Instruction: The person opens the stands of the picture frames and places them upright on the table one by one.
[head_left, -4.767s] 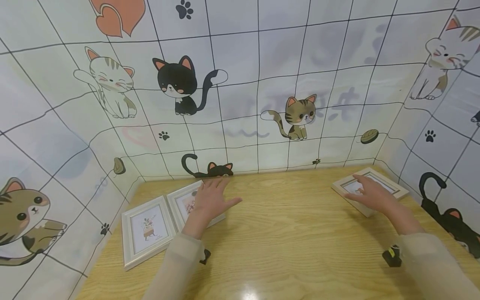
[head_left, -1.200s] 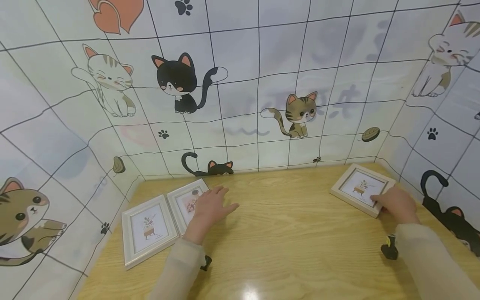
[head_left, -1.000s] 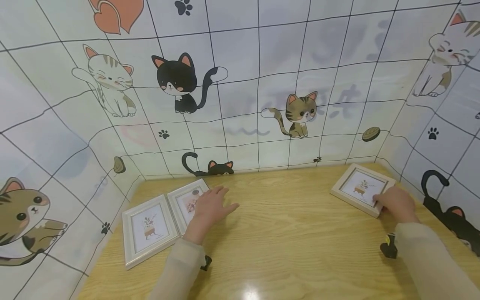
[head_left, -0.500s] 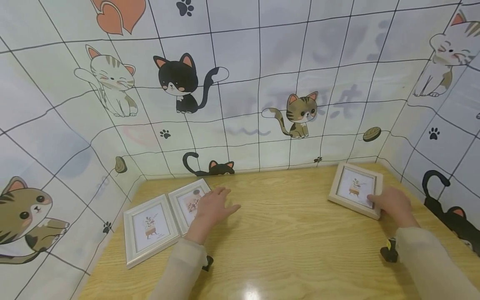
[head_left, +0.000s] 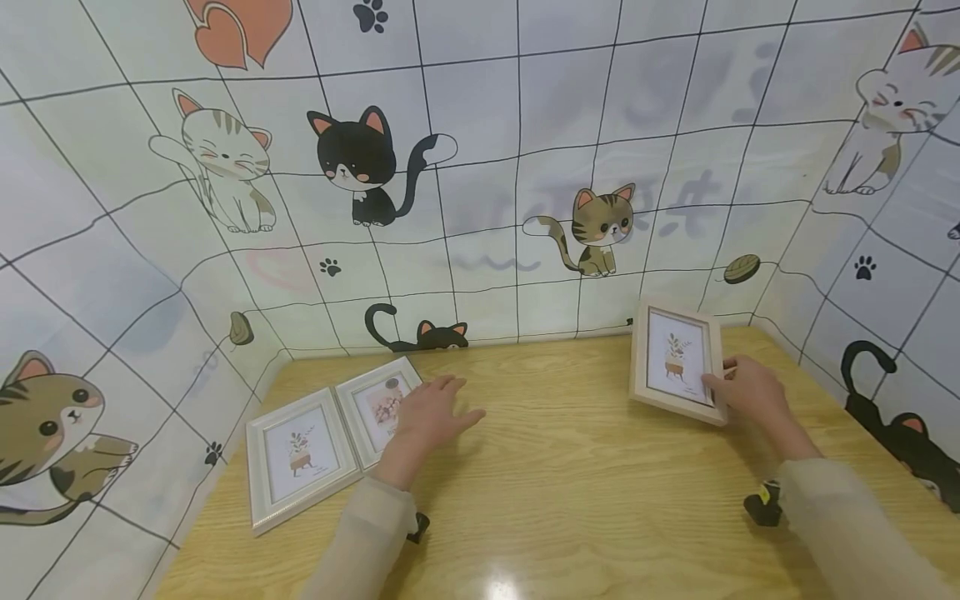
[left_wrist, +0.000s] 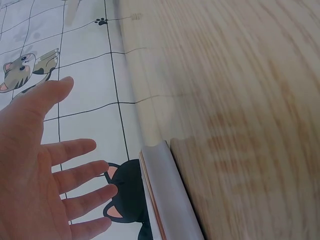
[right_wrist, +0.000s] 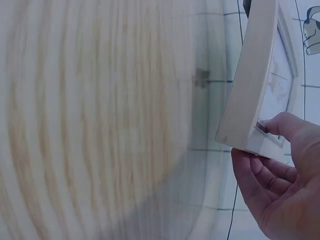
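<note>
Table [head_left: 555, 500]: pink-flowered frame [head_left: 381, 409] partly behind left hand [head_left: 427, 421]

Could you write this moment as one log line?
right hand: holds pale frame, tilted up | left hand: fingers spread, near two white frames | white frames: on table

No text reads clearly, the faded wall lettering [head_left: 701, 200] seemingly too blurred.

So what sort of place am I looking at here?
Probably a small indoor tabletop nook: cat-print wall covering rises on three sides of a wood-grain table, with two white picture frames lying on it.
</note>
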